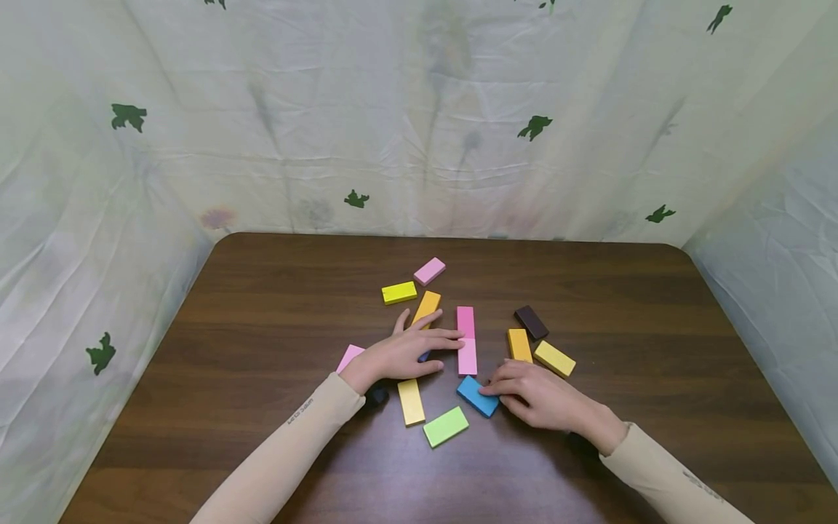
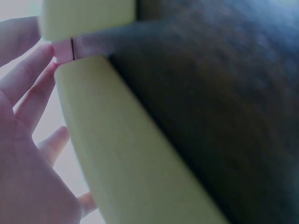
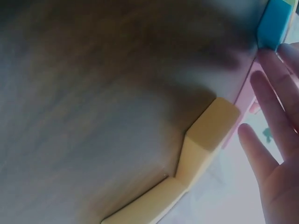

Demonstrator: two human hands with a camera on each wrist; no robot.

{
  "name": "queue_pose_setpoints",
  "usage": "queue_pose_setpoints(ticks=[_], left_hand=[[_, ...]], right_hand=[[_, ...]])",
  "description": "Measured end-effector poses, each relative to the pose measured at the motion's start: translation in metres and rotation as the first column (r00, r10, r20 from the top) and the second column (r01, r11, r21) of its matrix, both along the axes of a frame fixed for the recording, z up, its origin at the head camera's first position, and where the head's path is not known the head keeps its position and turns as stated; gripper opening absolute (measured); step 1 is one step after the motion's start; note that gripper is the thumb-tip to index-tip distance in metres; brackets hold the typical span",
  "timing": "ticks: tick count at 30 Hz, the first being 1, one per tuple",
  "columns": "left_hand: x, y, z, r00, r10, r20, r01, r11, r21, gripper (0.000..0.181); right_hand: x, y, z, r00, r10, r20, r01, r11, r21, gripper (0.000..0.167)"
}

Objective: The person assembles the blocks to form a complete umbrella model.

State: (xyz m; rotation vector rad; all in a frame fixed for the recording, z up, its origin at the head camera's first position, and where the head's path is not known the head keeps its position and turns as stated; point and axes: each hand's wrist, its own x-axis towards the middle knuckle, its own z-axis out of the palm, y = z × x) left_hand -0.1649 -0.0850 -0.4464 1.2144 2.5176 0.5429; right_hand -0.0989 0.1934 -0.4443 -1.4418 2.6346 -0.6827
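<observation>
Beside the left hand (image 1: pixel 407 354), a dark block (image 1: pixel 377 396) sits too shadowed to judge. That hand's fingers, spread apart, touch two pink blocks (image 1: pixel 467 358) laid end to end toward the table's (image 1: pixel 281 306) far edge, seemingly keeping them aligned. Nearer the front edge, a blue block (image 1: pixel 473 397) lies aslant, touched by the right hand's (image 1: pixel 542 394) parted fingers, probably to guide it.
</observation>
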Motion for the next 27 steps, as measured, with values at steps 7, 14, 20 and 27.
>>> queue_pose_setpoints(ticks=[7,14,20,27], left_hand=[[0.001,-0.001,0.001,1.000,-0.002,-0.001,0.002,1.000,0.009,0.047],[0.001,0.000,0.001,1.000,0.001,0.005,-0.001,1.000,0.005,0.047],[0.001,-0.001,-0.001,1.000,0.000,0.003,0.000,1.000,0.005,0.047],[0.000,0.000,-0.003,1.000,0.004,-0.005,-0.004,1.000,0.004,0.048]], right_hand=[[0.005,-0.004,0.004,1.000,-0.021,0.023,0.021,1.000,0.012,0.030],[0.005,-0.005,0.002,0.999,0.009,0.031,-0.010,0.999,0.052,0.048],[0.005,-0.006,0.000,1.000,-0.001,0.026,-0.001,0.999,0.050,0.043],[0.006,-0.011,-0.003,1.000,0.000,-0.023,0.000,1.000,0.020,0.047]])
